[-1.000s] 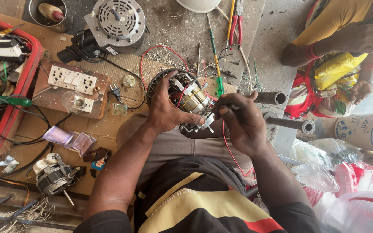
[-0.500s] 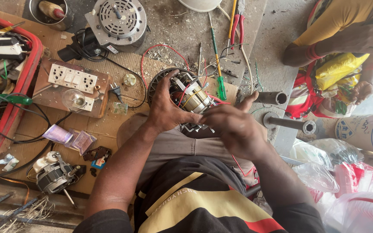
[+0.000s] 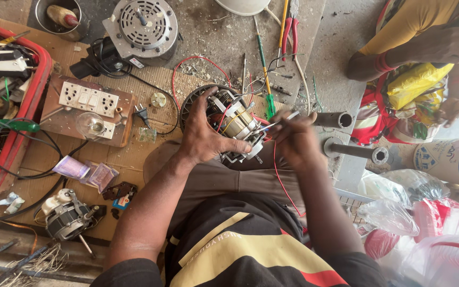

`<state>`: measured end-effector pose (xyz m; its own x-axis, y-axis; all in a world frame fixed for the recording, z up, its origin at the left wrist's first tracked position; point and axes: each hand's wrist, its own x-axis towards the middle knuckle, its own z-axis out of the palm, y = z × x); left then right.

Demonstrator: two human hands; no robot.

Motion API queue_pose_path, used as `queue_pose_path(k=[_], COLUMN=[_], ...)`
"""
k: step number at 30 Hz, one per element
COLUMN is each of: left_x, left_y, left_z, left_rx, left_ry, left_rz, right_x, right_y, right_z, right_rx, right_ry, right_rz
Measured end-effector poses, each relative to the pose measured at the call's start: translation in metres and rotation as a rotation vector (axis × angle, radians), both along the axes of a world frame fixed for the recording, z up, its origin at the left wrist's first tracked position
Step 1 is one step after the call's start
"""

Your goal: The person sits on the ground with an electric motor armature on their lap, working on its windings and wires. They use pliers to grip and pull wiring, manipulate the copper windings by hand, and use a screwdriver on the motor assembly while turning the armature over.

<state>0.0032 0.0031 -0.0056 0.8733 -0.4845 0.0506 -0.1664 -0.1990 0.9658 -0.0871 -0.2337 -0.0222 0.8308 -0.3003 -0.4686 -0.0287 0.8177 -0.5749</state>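
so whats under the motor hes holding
The motor rests on the person's lap, on brown trousers, steadied by the left hand. A dark round grille shows behind its left edge. The spot directly beneath is covered by the motor and both hands.

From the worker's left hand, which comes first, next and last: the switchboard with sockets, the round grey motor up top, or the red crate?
From the left hand gripping the open motor:
1. Switchboard, to its left.
2. Round grey motor, up and left, at the top.
3. Red crate, at the far left edge.
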Motion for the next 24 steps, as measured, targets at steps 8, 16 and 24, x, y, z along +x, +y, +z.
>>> queue_pose_path(k=[8, 16, 24], left_x=[0.002, 0.001, 0.001], left_y=[0.001, 0.002, 0.0], left_z=[-0.003, -0.002, -0.004], left_rx=[0.012, 0.033, 0.023], left_ry=[-0.078, -0.057, 0.007], left_rz=[-0.004, 0.013, 0.028], right_x=[-0.018, -0.02, -0.015], right_y=[-0.02, 0.021, 0.029], right_z=[0.027, 0.082, 0.115], right_rx=[-0.243, -0.964, -1.542], right_ry=[-0.174, -0.398, -0.524], right_rz=[-0.136, 0.269, 0.512])
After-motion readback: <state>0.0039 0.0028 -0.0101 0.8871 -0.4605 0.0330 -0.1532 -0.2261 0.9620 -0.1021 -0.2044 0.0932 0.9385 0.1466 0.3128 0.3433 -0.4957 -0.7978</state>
